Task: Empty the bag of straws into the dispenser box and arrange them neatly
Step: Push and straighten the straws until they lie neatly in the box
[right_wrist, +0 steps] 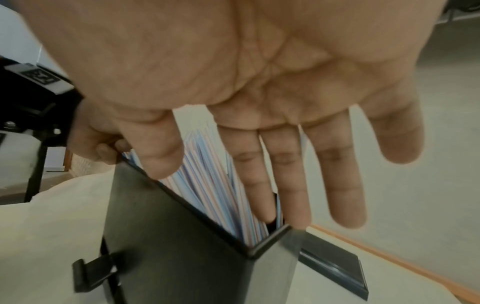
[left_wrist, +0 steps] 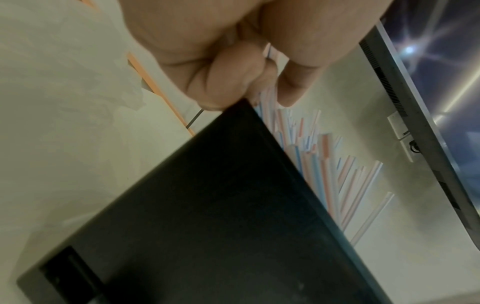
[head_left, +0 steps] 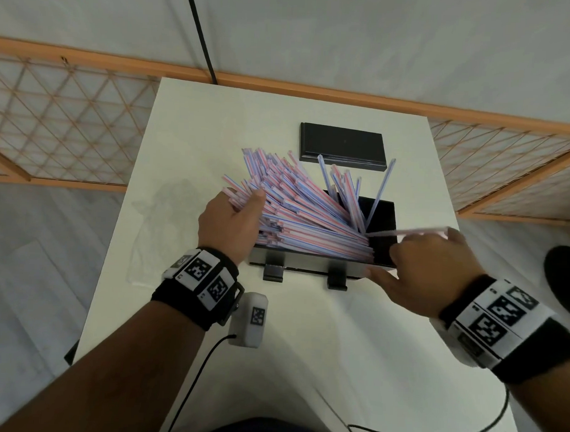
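A black dispenser box [head_left: 304, 265] stands on the white table, its right end bare inside. A thick bunch of pink-and-blue striped straws [head_left: 294, 203] leans out of it, fanned toward the upper left. My left hand [head_left: 232, 220] grips that bunch near its loose ends, thumb on top, fingers curled. Seen from the left wrist, the fingers [left_wrist: 228, 82] curl above the box wall [left_wrist: 207, 205] with straw ends [left_wrist: 324, 164] beyond. My right hand [head_left: 431, 256] hovers at the box's right end, fingers straight. The right wrist view shows these fingers [right_wrist: 285, 174] reaching into the box [right_wrist: 182, 236] beside the straws [right_wrist: 207, 174].
The box's black lid [head_left: 342, 146] lies flat behind the box, also visible in the right wrist view [right_wrist: 335, 265]. An empty clear plastic bag [head_left: 161, 218] lies at the table's left. A wooden lattice fence [head_left: 70, 127] runs behind the table [head_left: 305, 345].
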